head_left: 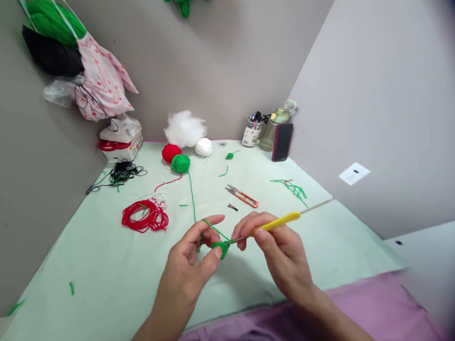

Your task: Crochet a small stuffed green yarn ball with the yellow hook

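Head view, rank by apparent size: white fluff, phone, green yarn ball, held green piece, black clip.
1. White fluff
2. Phone
3. Green yarn ball and held green piece: unsure, piece partly covered
4. Black clip

Left fingers (194, 234) pinched, right fingers (256, 221) curled

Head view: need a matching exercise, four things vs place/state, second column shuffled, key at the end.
Things
1. Yellow-handled hook
2. Green crochet piece
3. Orange-handled snips
4. Phone

Place or state
A. Standing on end by the water bottle
B. Pinched by the left hand
C. Lying beside the small black clip
D. Held in the right hand

Pairs: 1-D, 2-B, 3-C, 4-A
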The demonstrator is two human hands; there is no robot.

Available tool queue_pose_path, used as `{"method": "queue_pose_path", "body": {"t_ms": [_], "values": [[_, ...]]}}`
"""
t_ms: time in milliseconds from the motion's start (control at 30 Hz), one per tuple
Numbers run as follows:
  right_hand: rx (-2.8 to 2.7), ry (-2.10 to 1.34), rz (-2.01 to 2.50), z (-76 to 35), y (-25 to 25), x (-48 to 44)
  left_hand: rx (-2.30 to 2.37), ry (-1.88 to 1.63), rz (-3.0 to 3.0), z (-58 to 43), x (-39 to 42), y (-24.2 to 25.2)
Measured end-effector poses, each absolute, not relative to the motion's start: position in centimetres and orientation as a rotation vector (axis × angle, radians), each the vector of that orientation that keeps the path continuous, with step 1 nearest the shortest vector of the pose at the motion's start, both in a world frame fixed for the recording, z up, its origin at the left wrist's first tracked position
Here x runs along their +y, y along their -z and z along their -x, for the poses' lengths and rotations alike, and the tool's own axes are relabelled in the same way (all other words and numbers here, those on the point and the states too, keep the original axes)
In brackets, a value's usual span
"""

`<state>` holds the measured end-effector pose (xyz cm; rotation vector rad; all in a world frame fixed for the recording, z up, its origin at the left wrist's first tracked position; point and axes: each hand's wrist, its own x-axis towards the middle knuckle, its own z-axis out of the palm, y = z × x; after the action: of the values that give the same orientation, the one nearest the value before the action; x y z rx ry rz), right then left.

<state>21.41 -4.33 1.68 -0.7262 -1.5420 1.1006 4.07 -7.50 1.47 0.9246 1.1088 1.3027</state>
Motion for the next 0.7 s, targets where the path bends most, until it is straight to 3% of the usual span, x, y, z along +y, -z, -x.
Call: {"method": "queue_pose_path", "body": {"t_ms": [367, 700], "values": [[-1.556, -1.073, 0.699, -21.3, -1.3, -4.2, 1.142, -1.158, -1.106, -3.1, -7.1, -0.6], [-1.785, -0.798, 0.623, -21.3, -1.5, -4.4, 1.163, -1.174, -1.105, -3.1, -7.4, 0.1]]}}
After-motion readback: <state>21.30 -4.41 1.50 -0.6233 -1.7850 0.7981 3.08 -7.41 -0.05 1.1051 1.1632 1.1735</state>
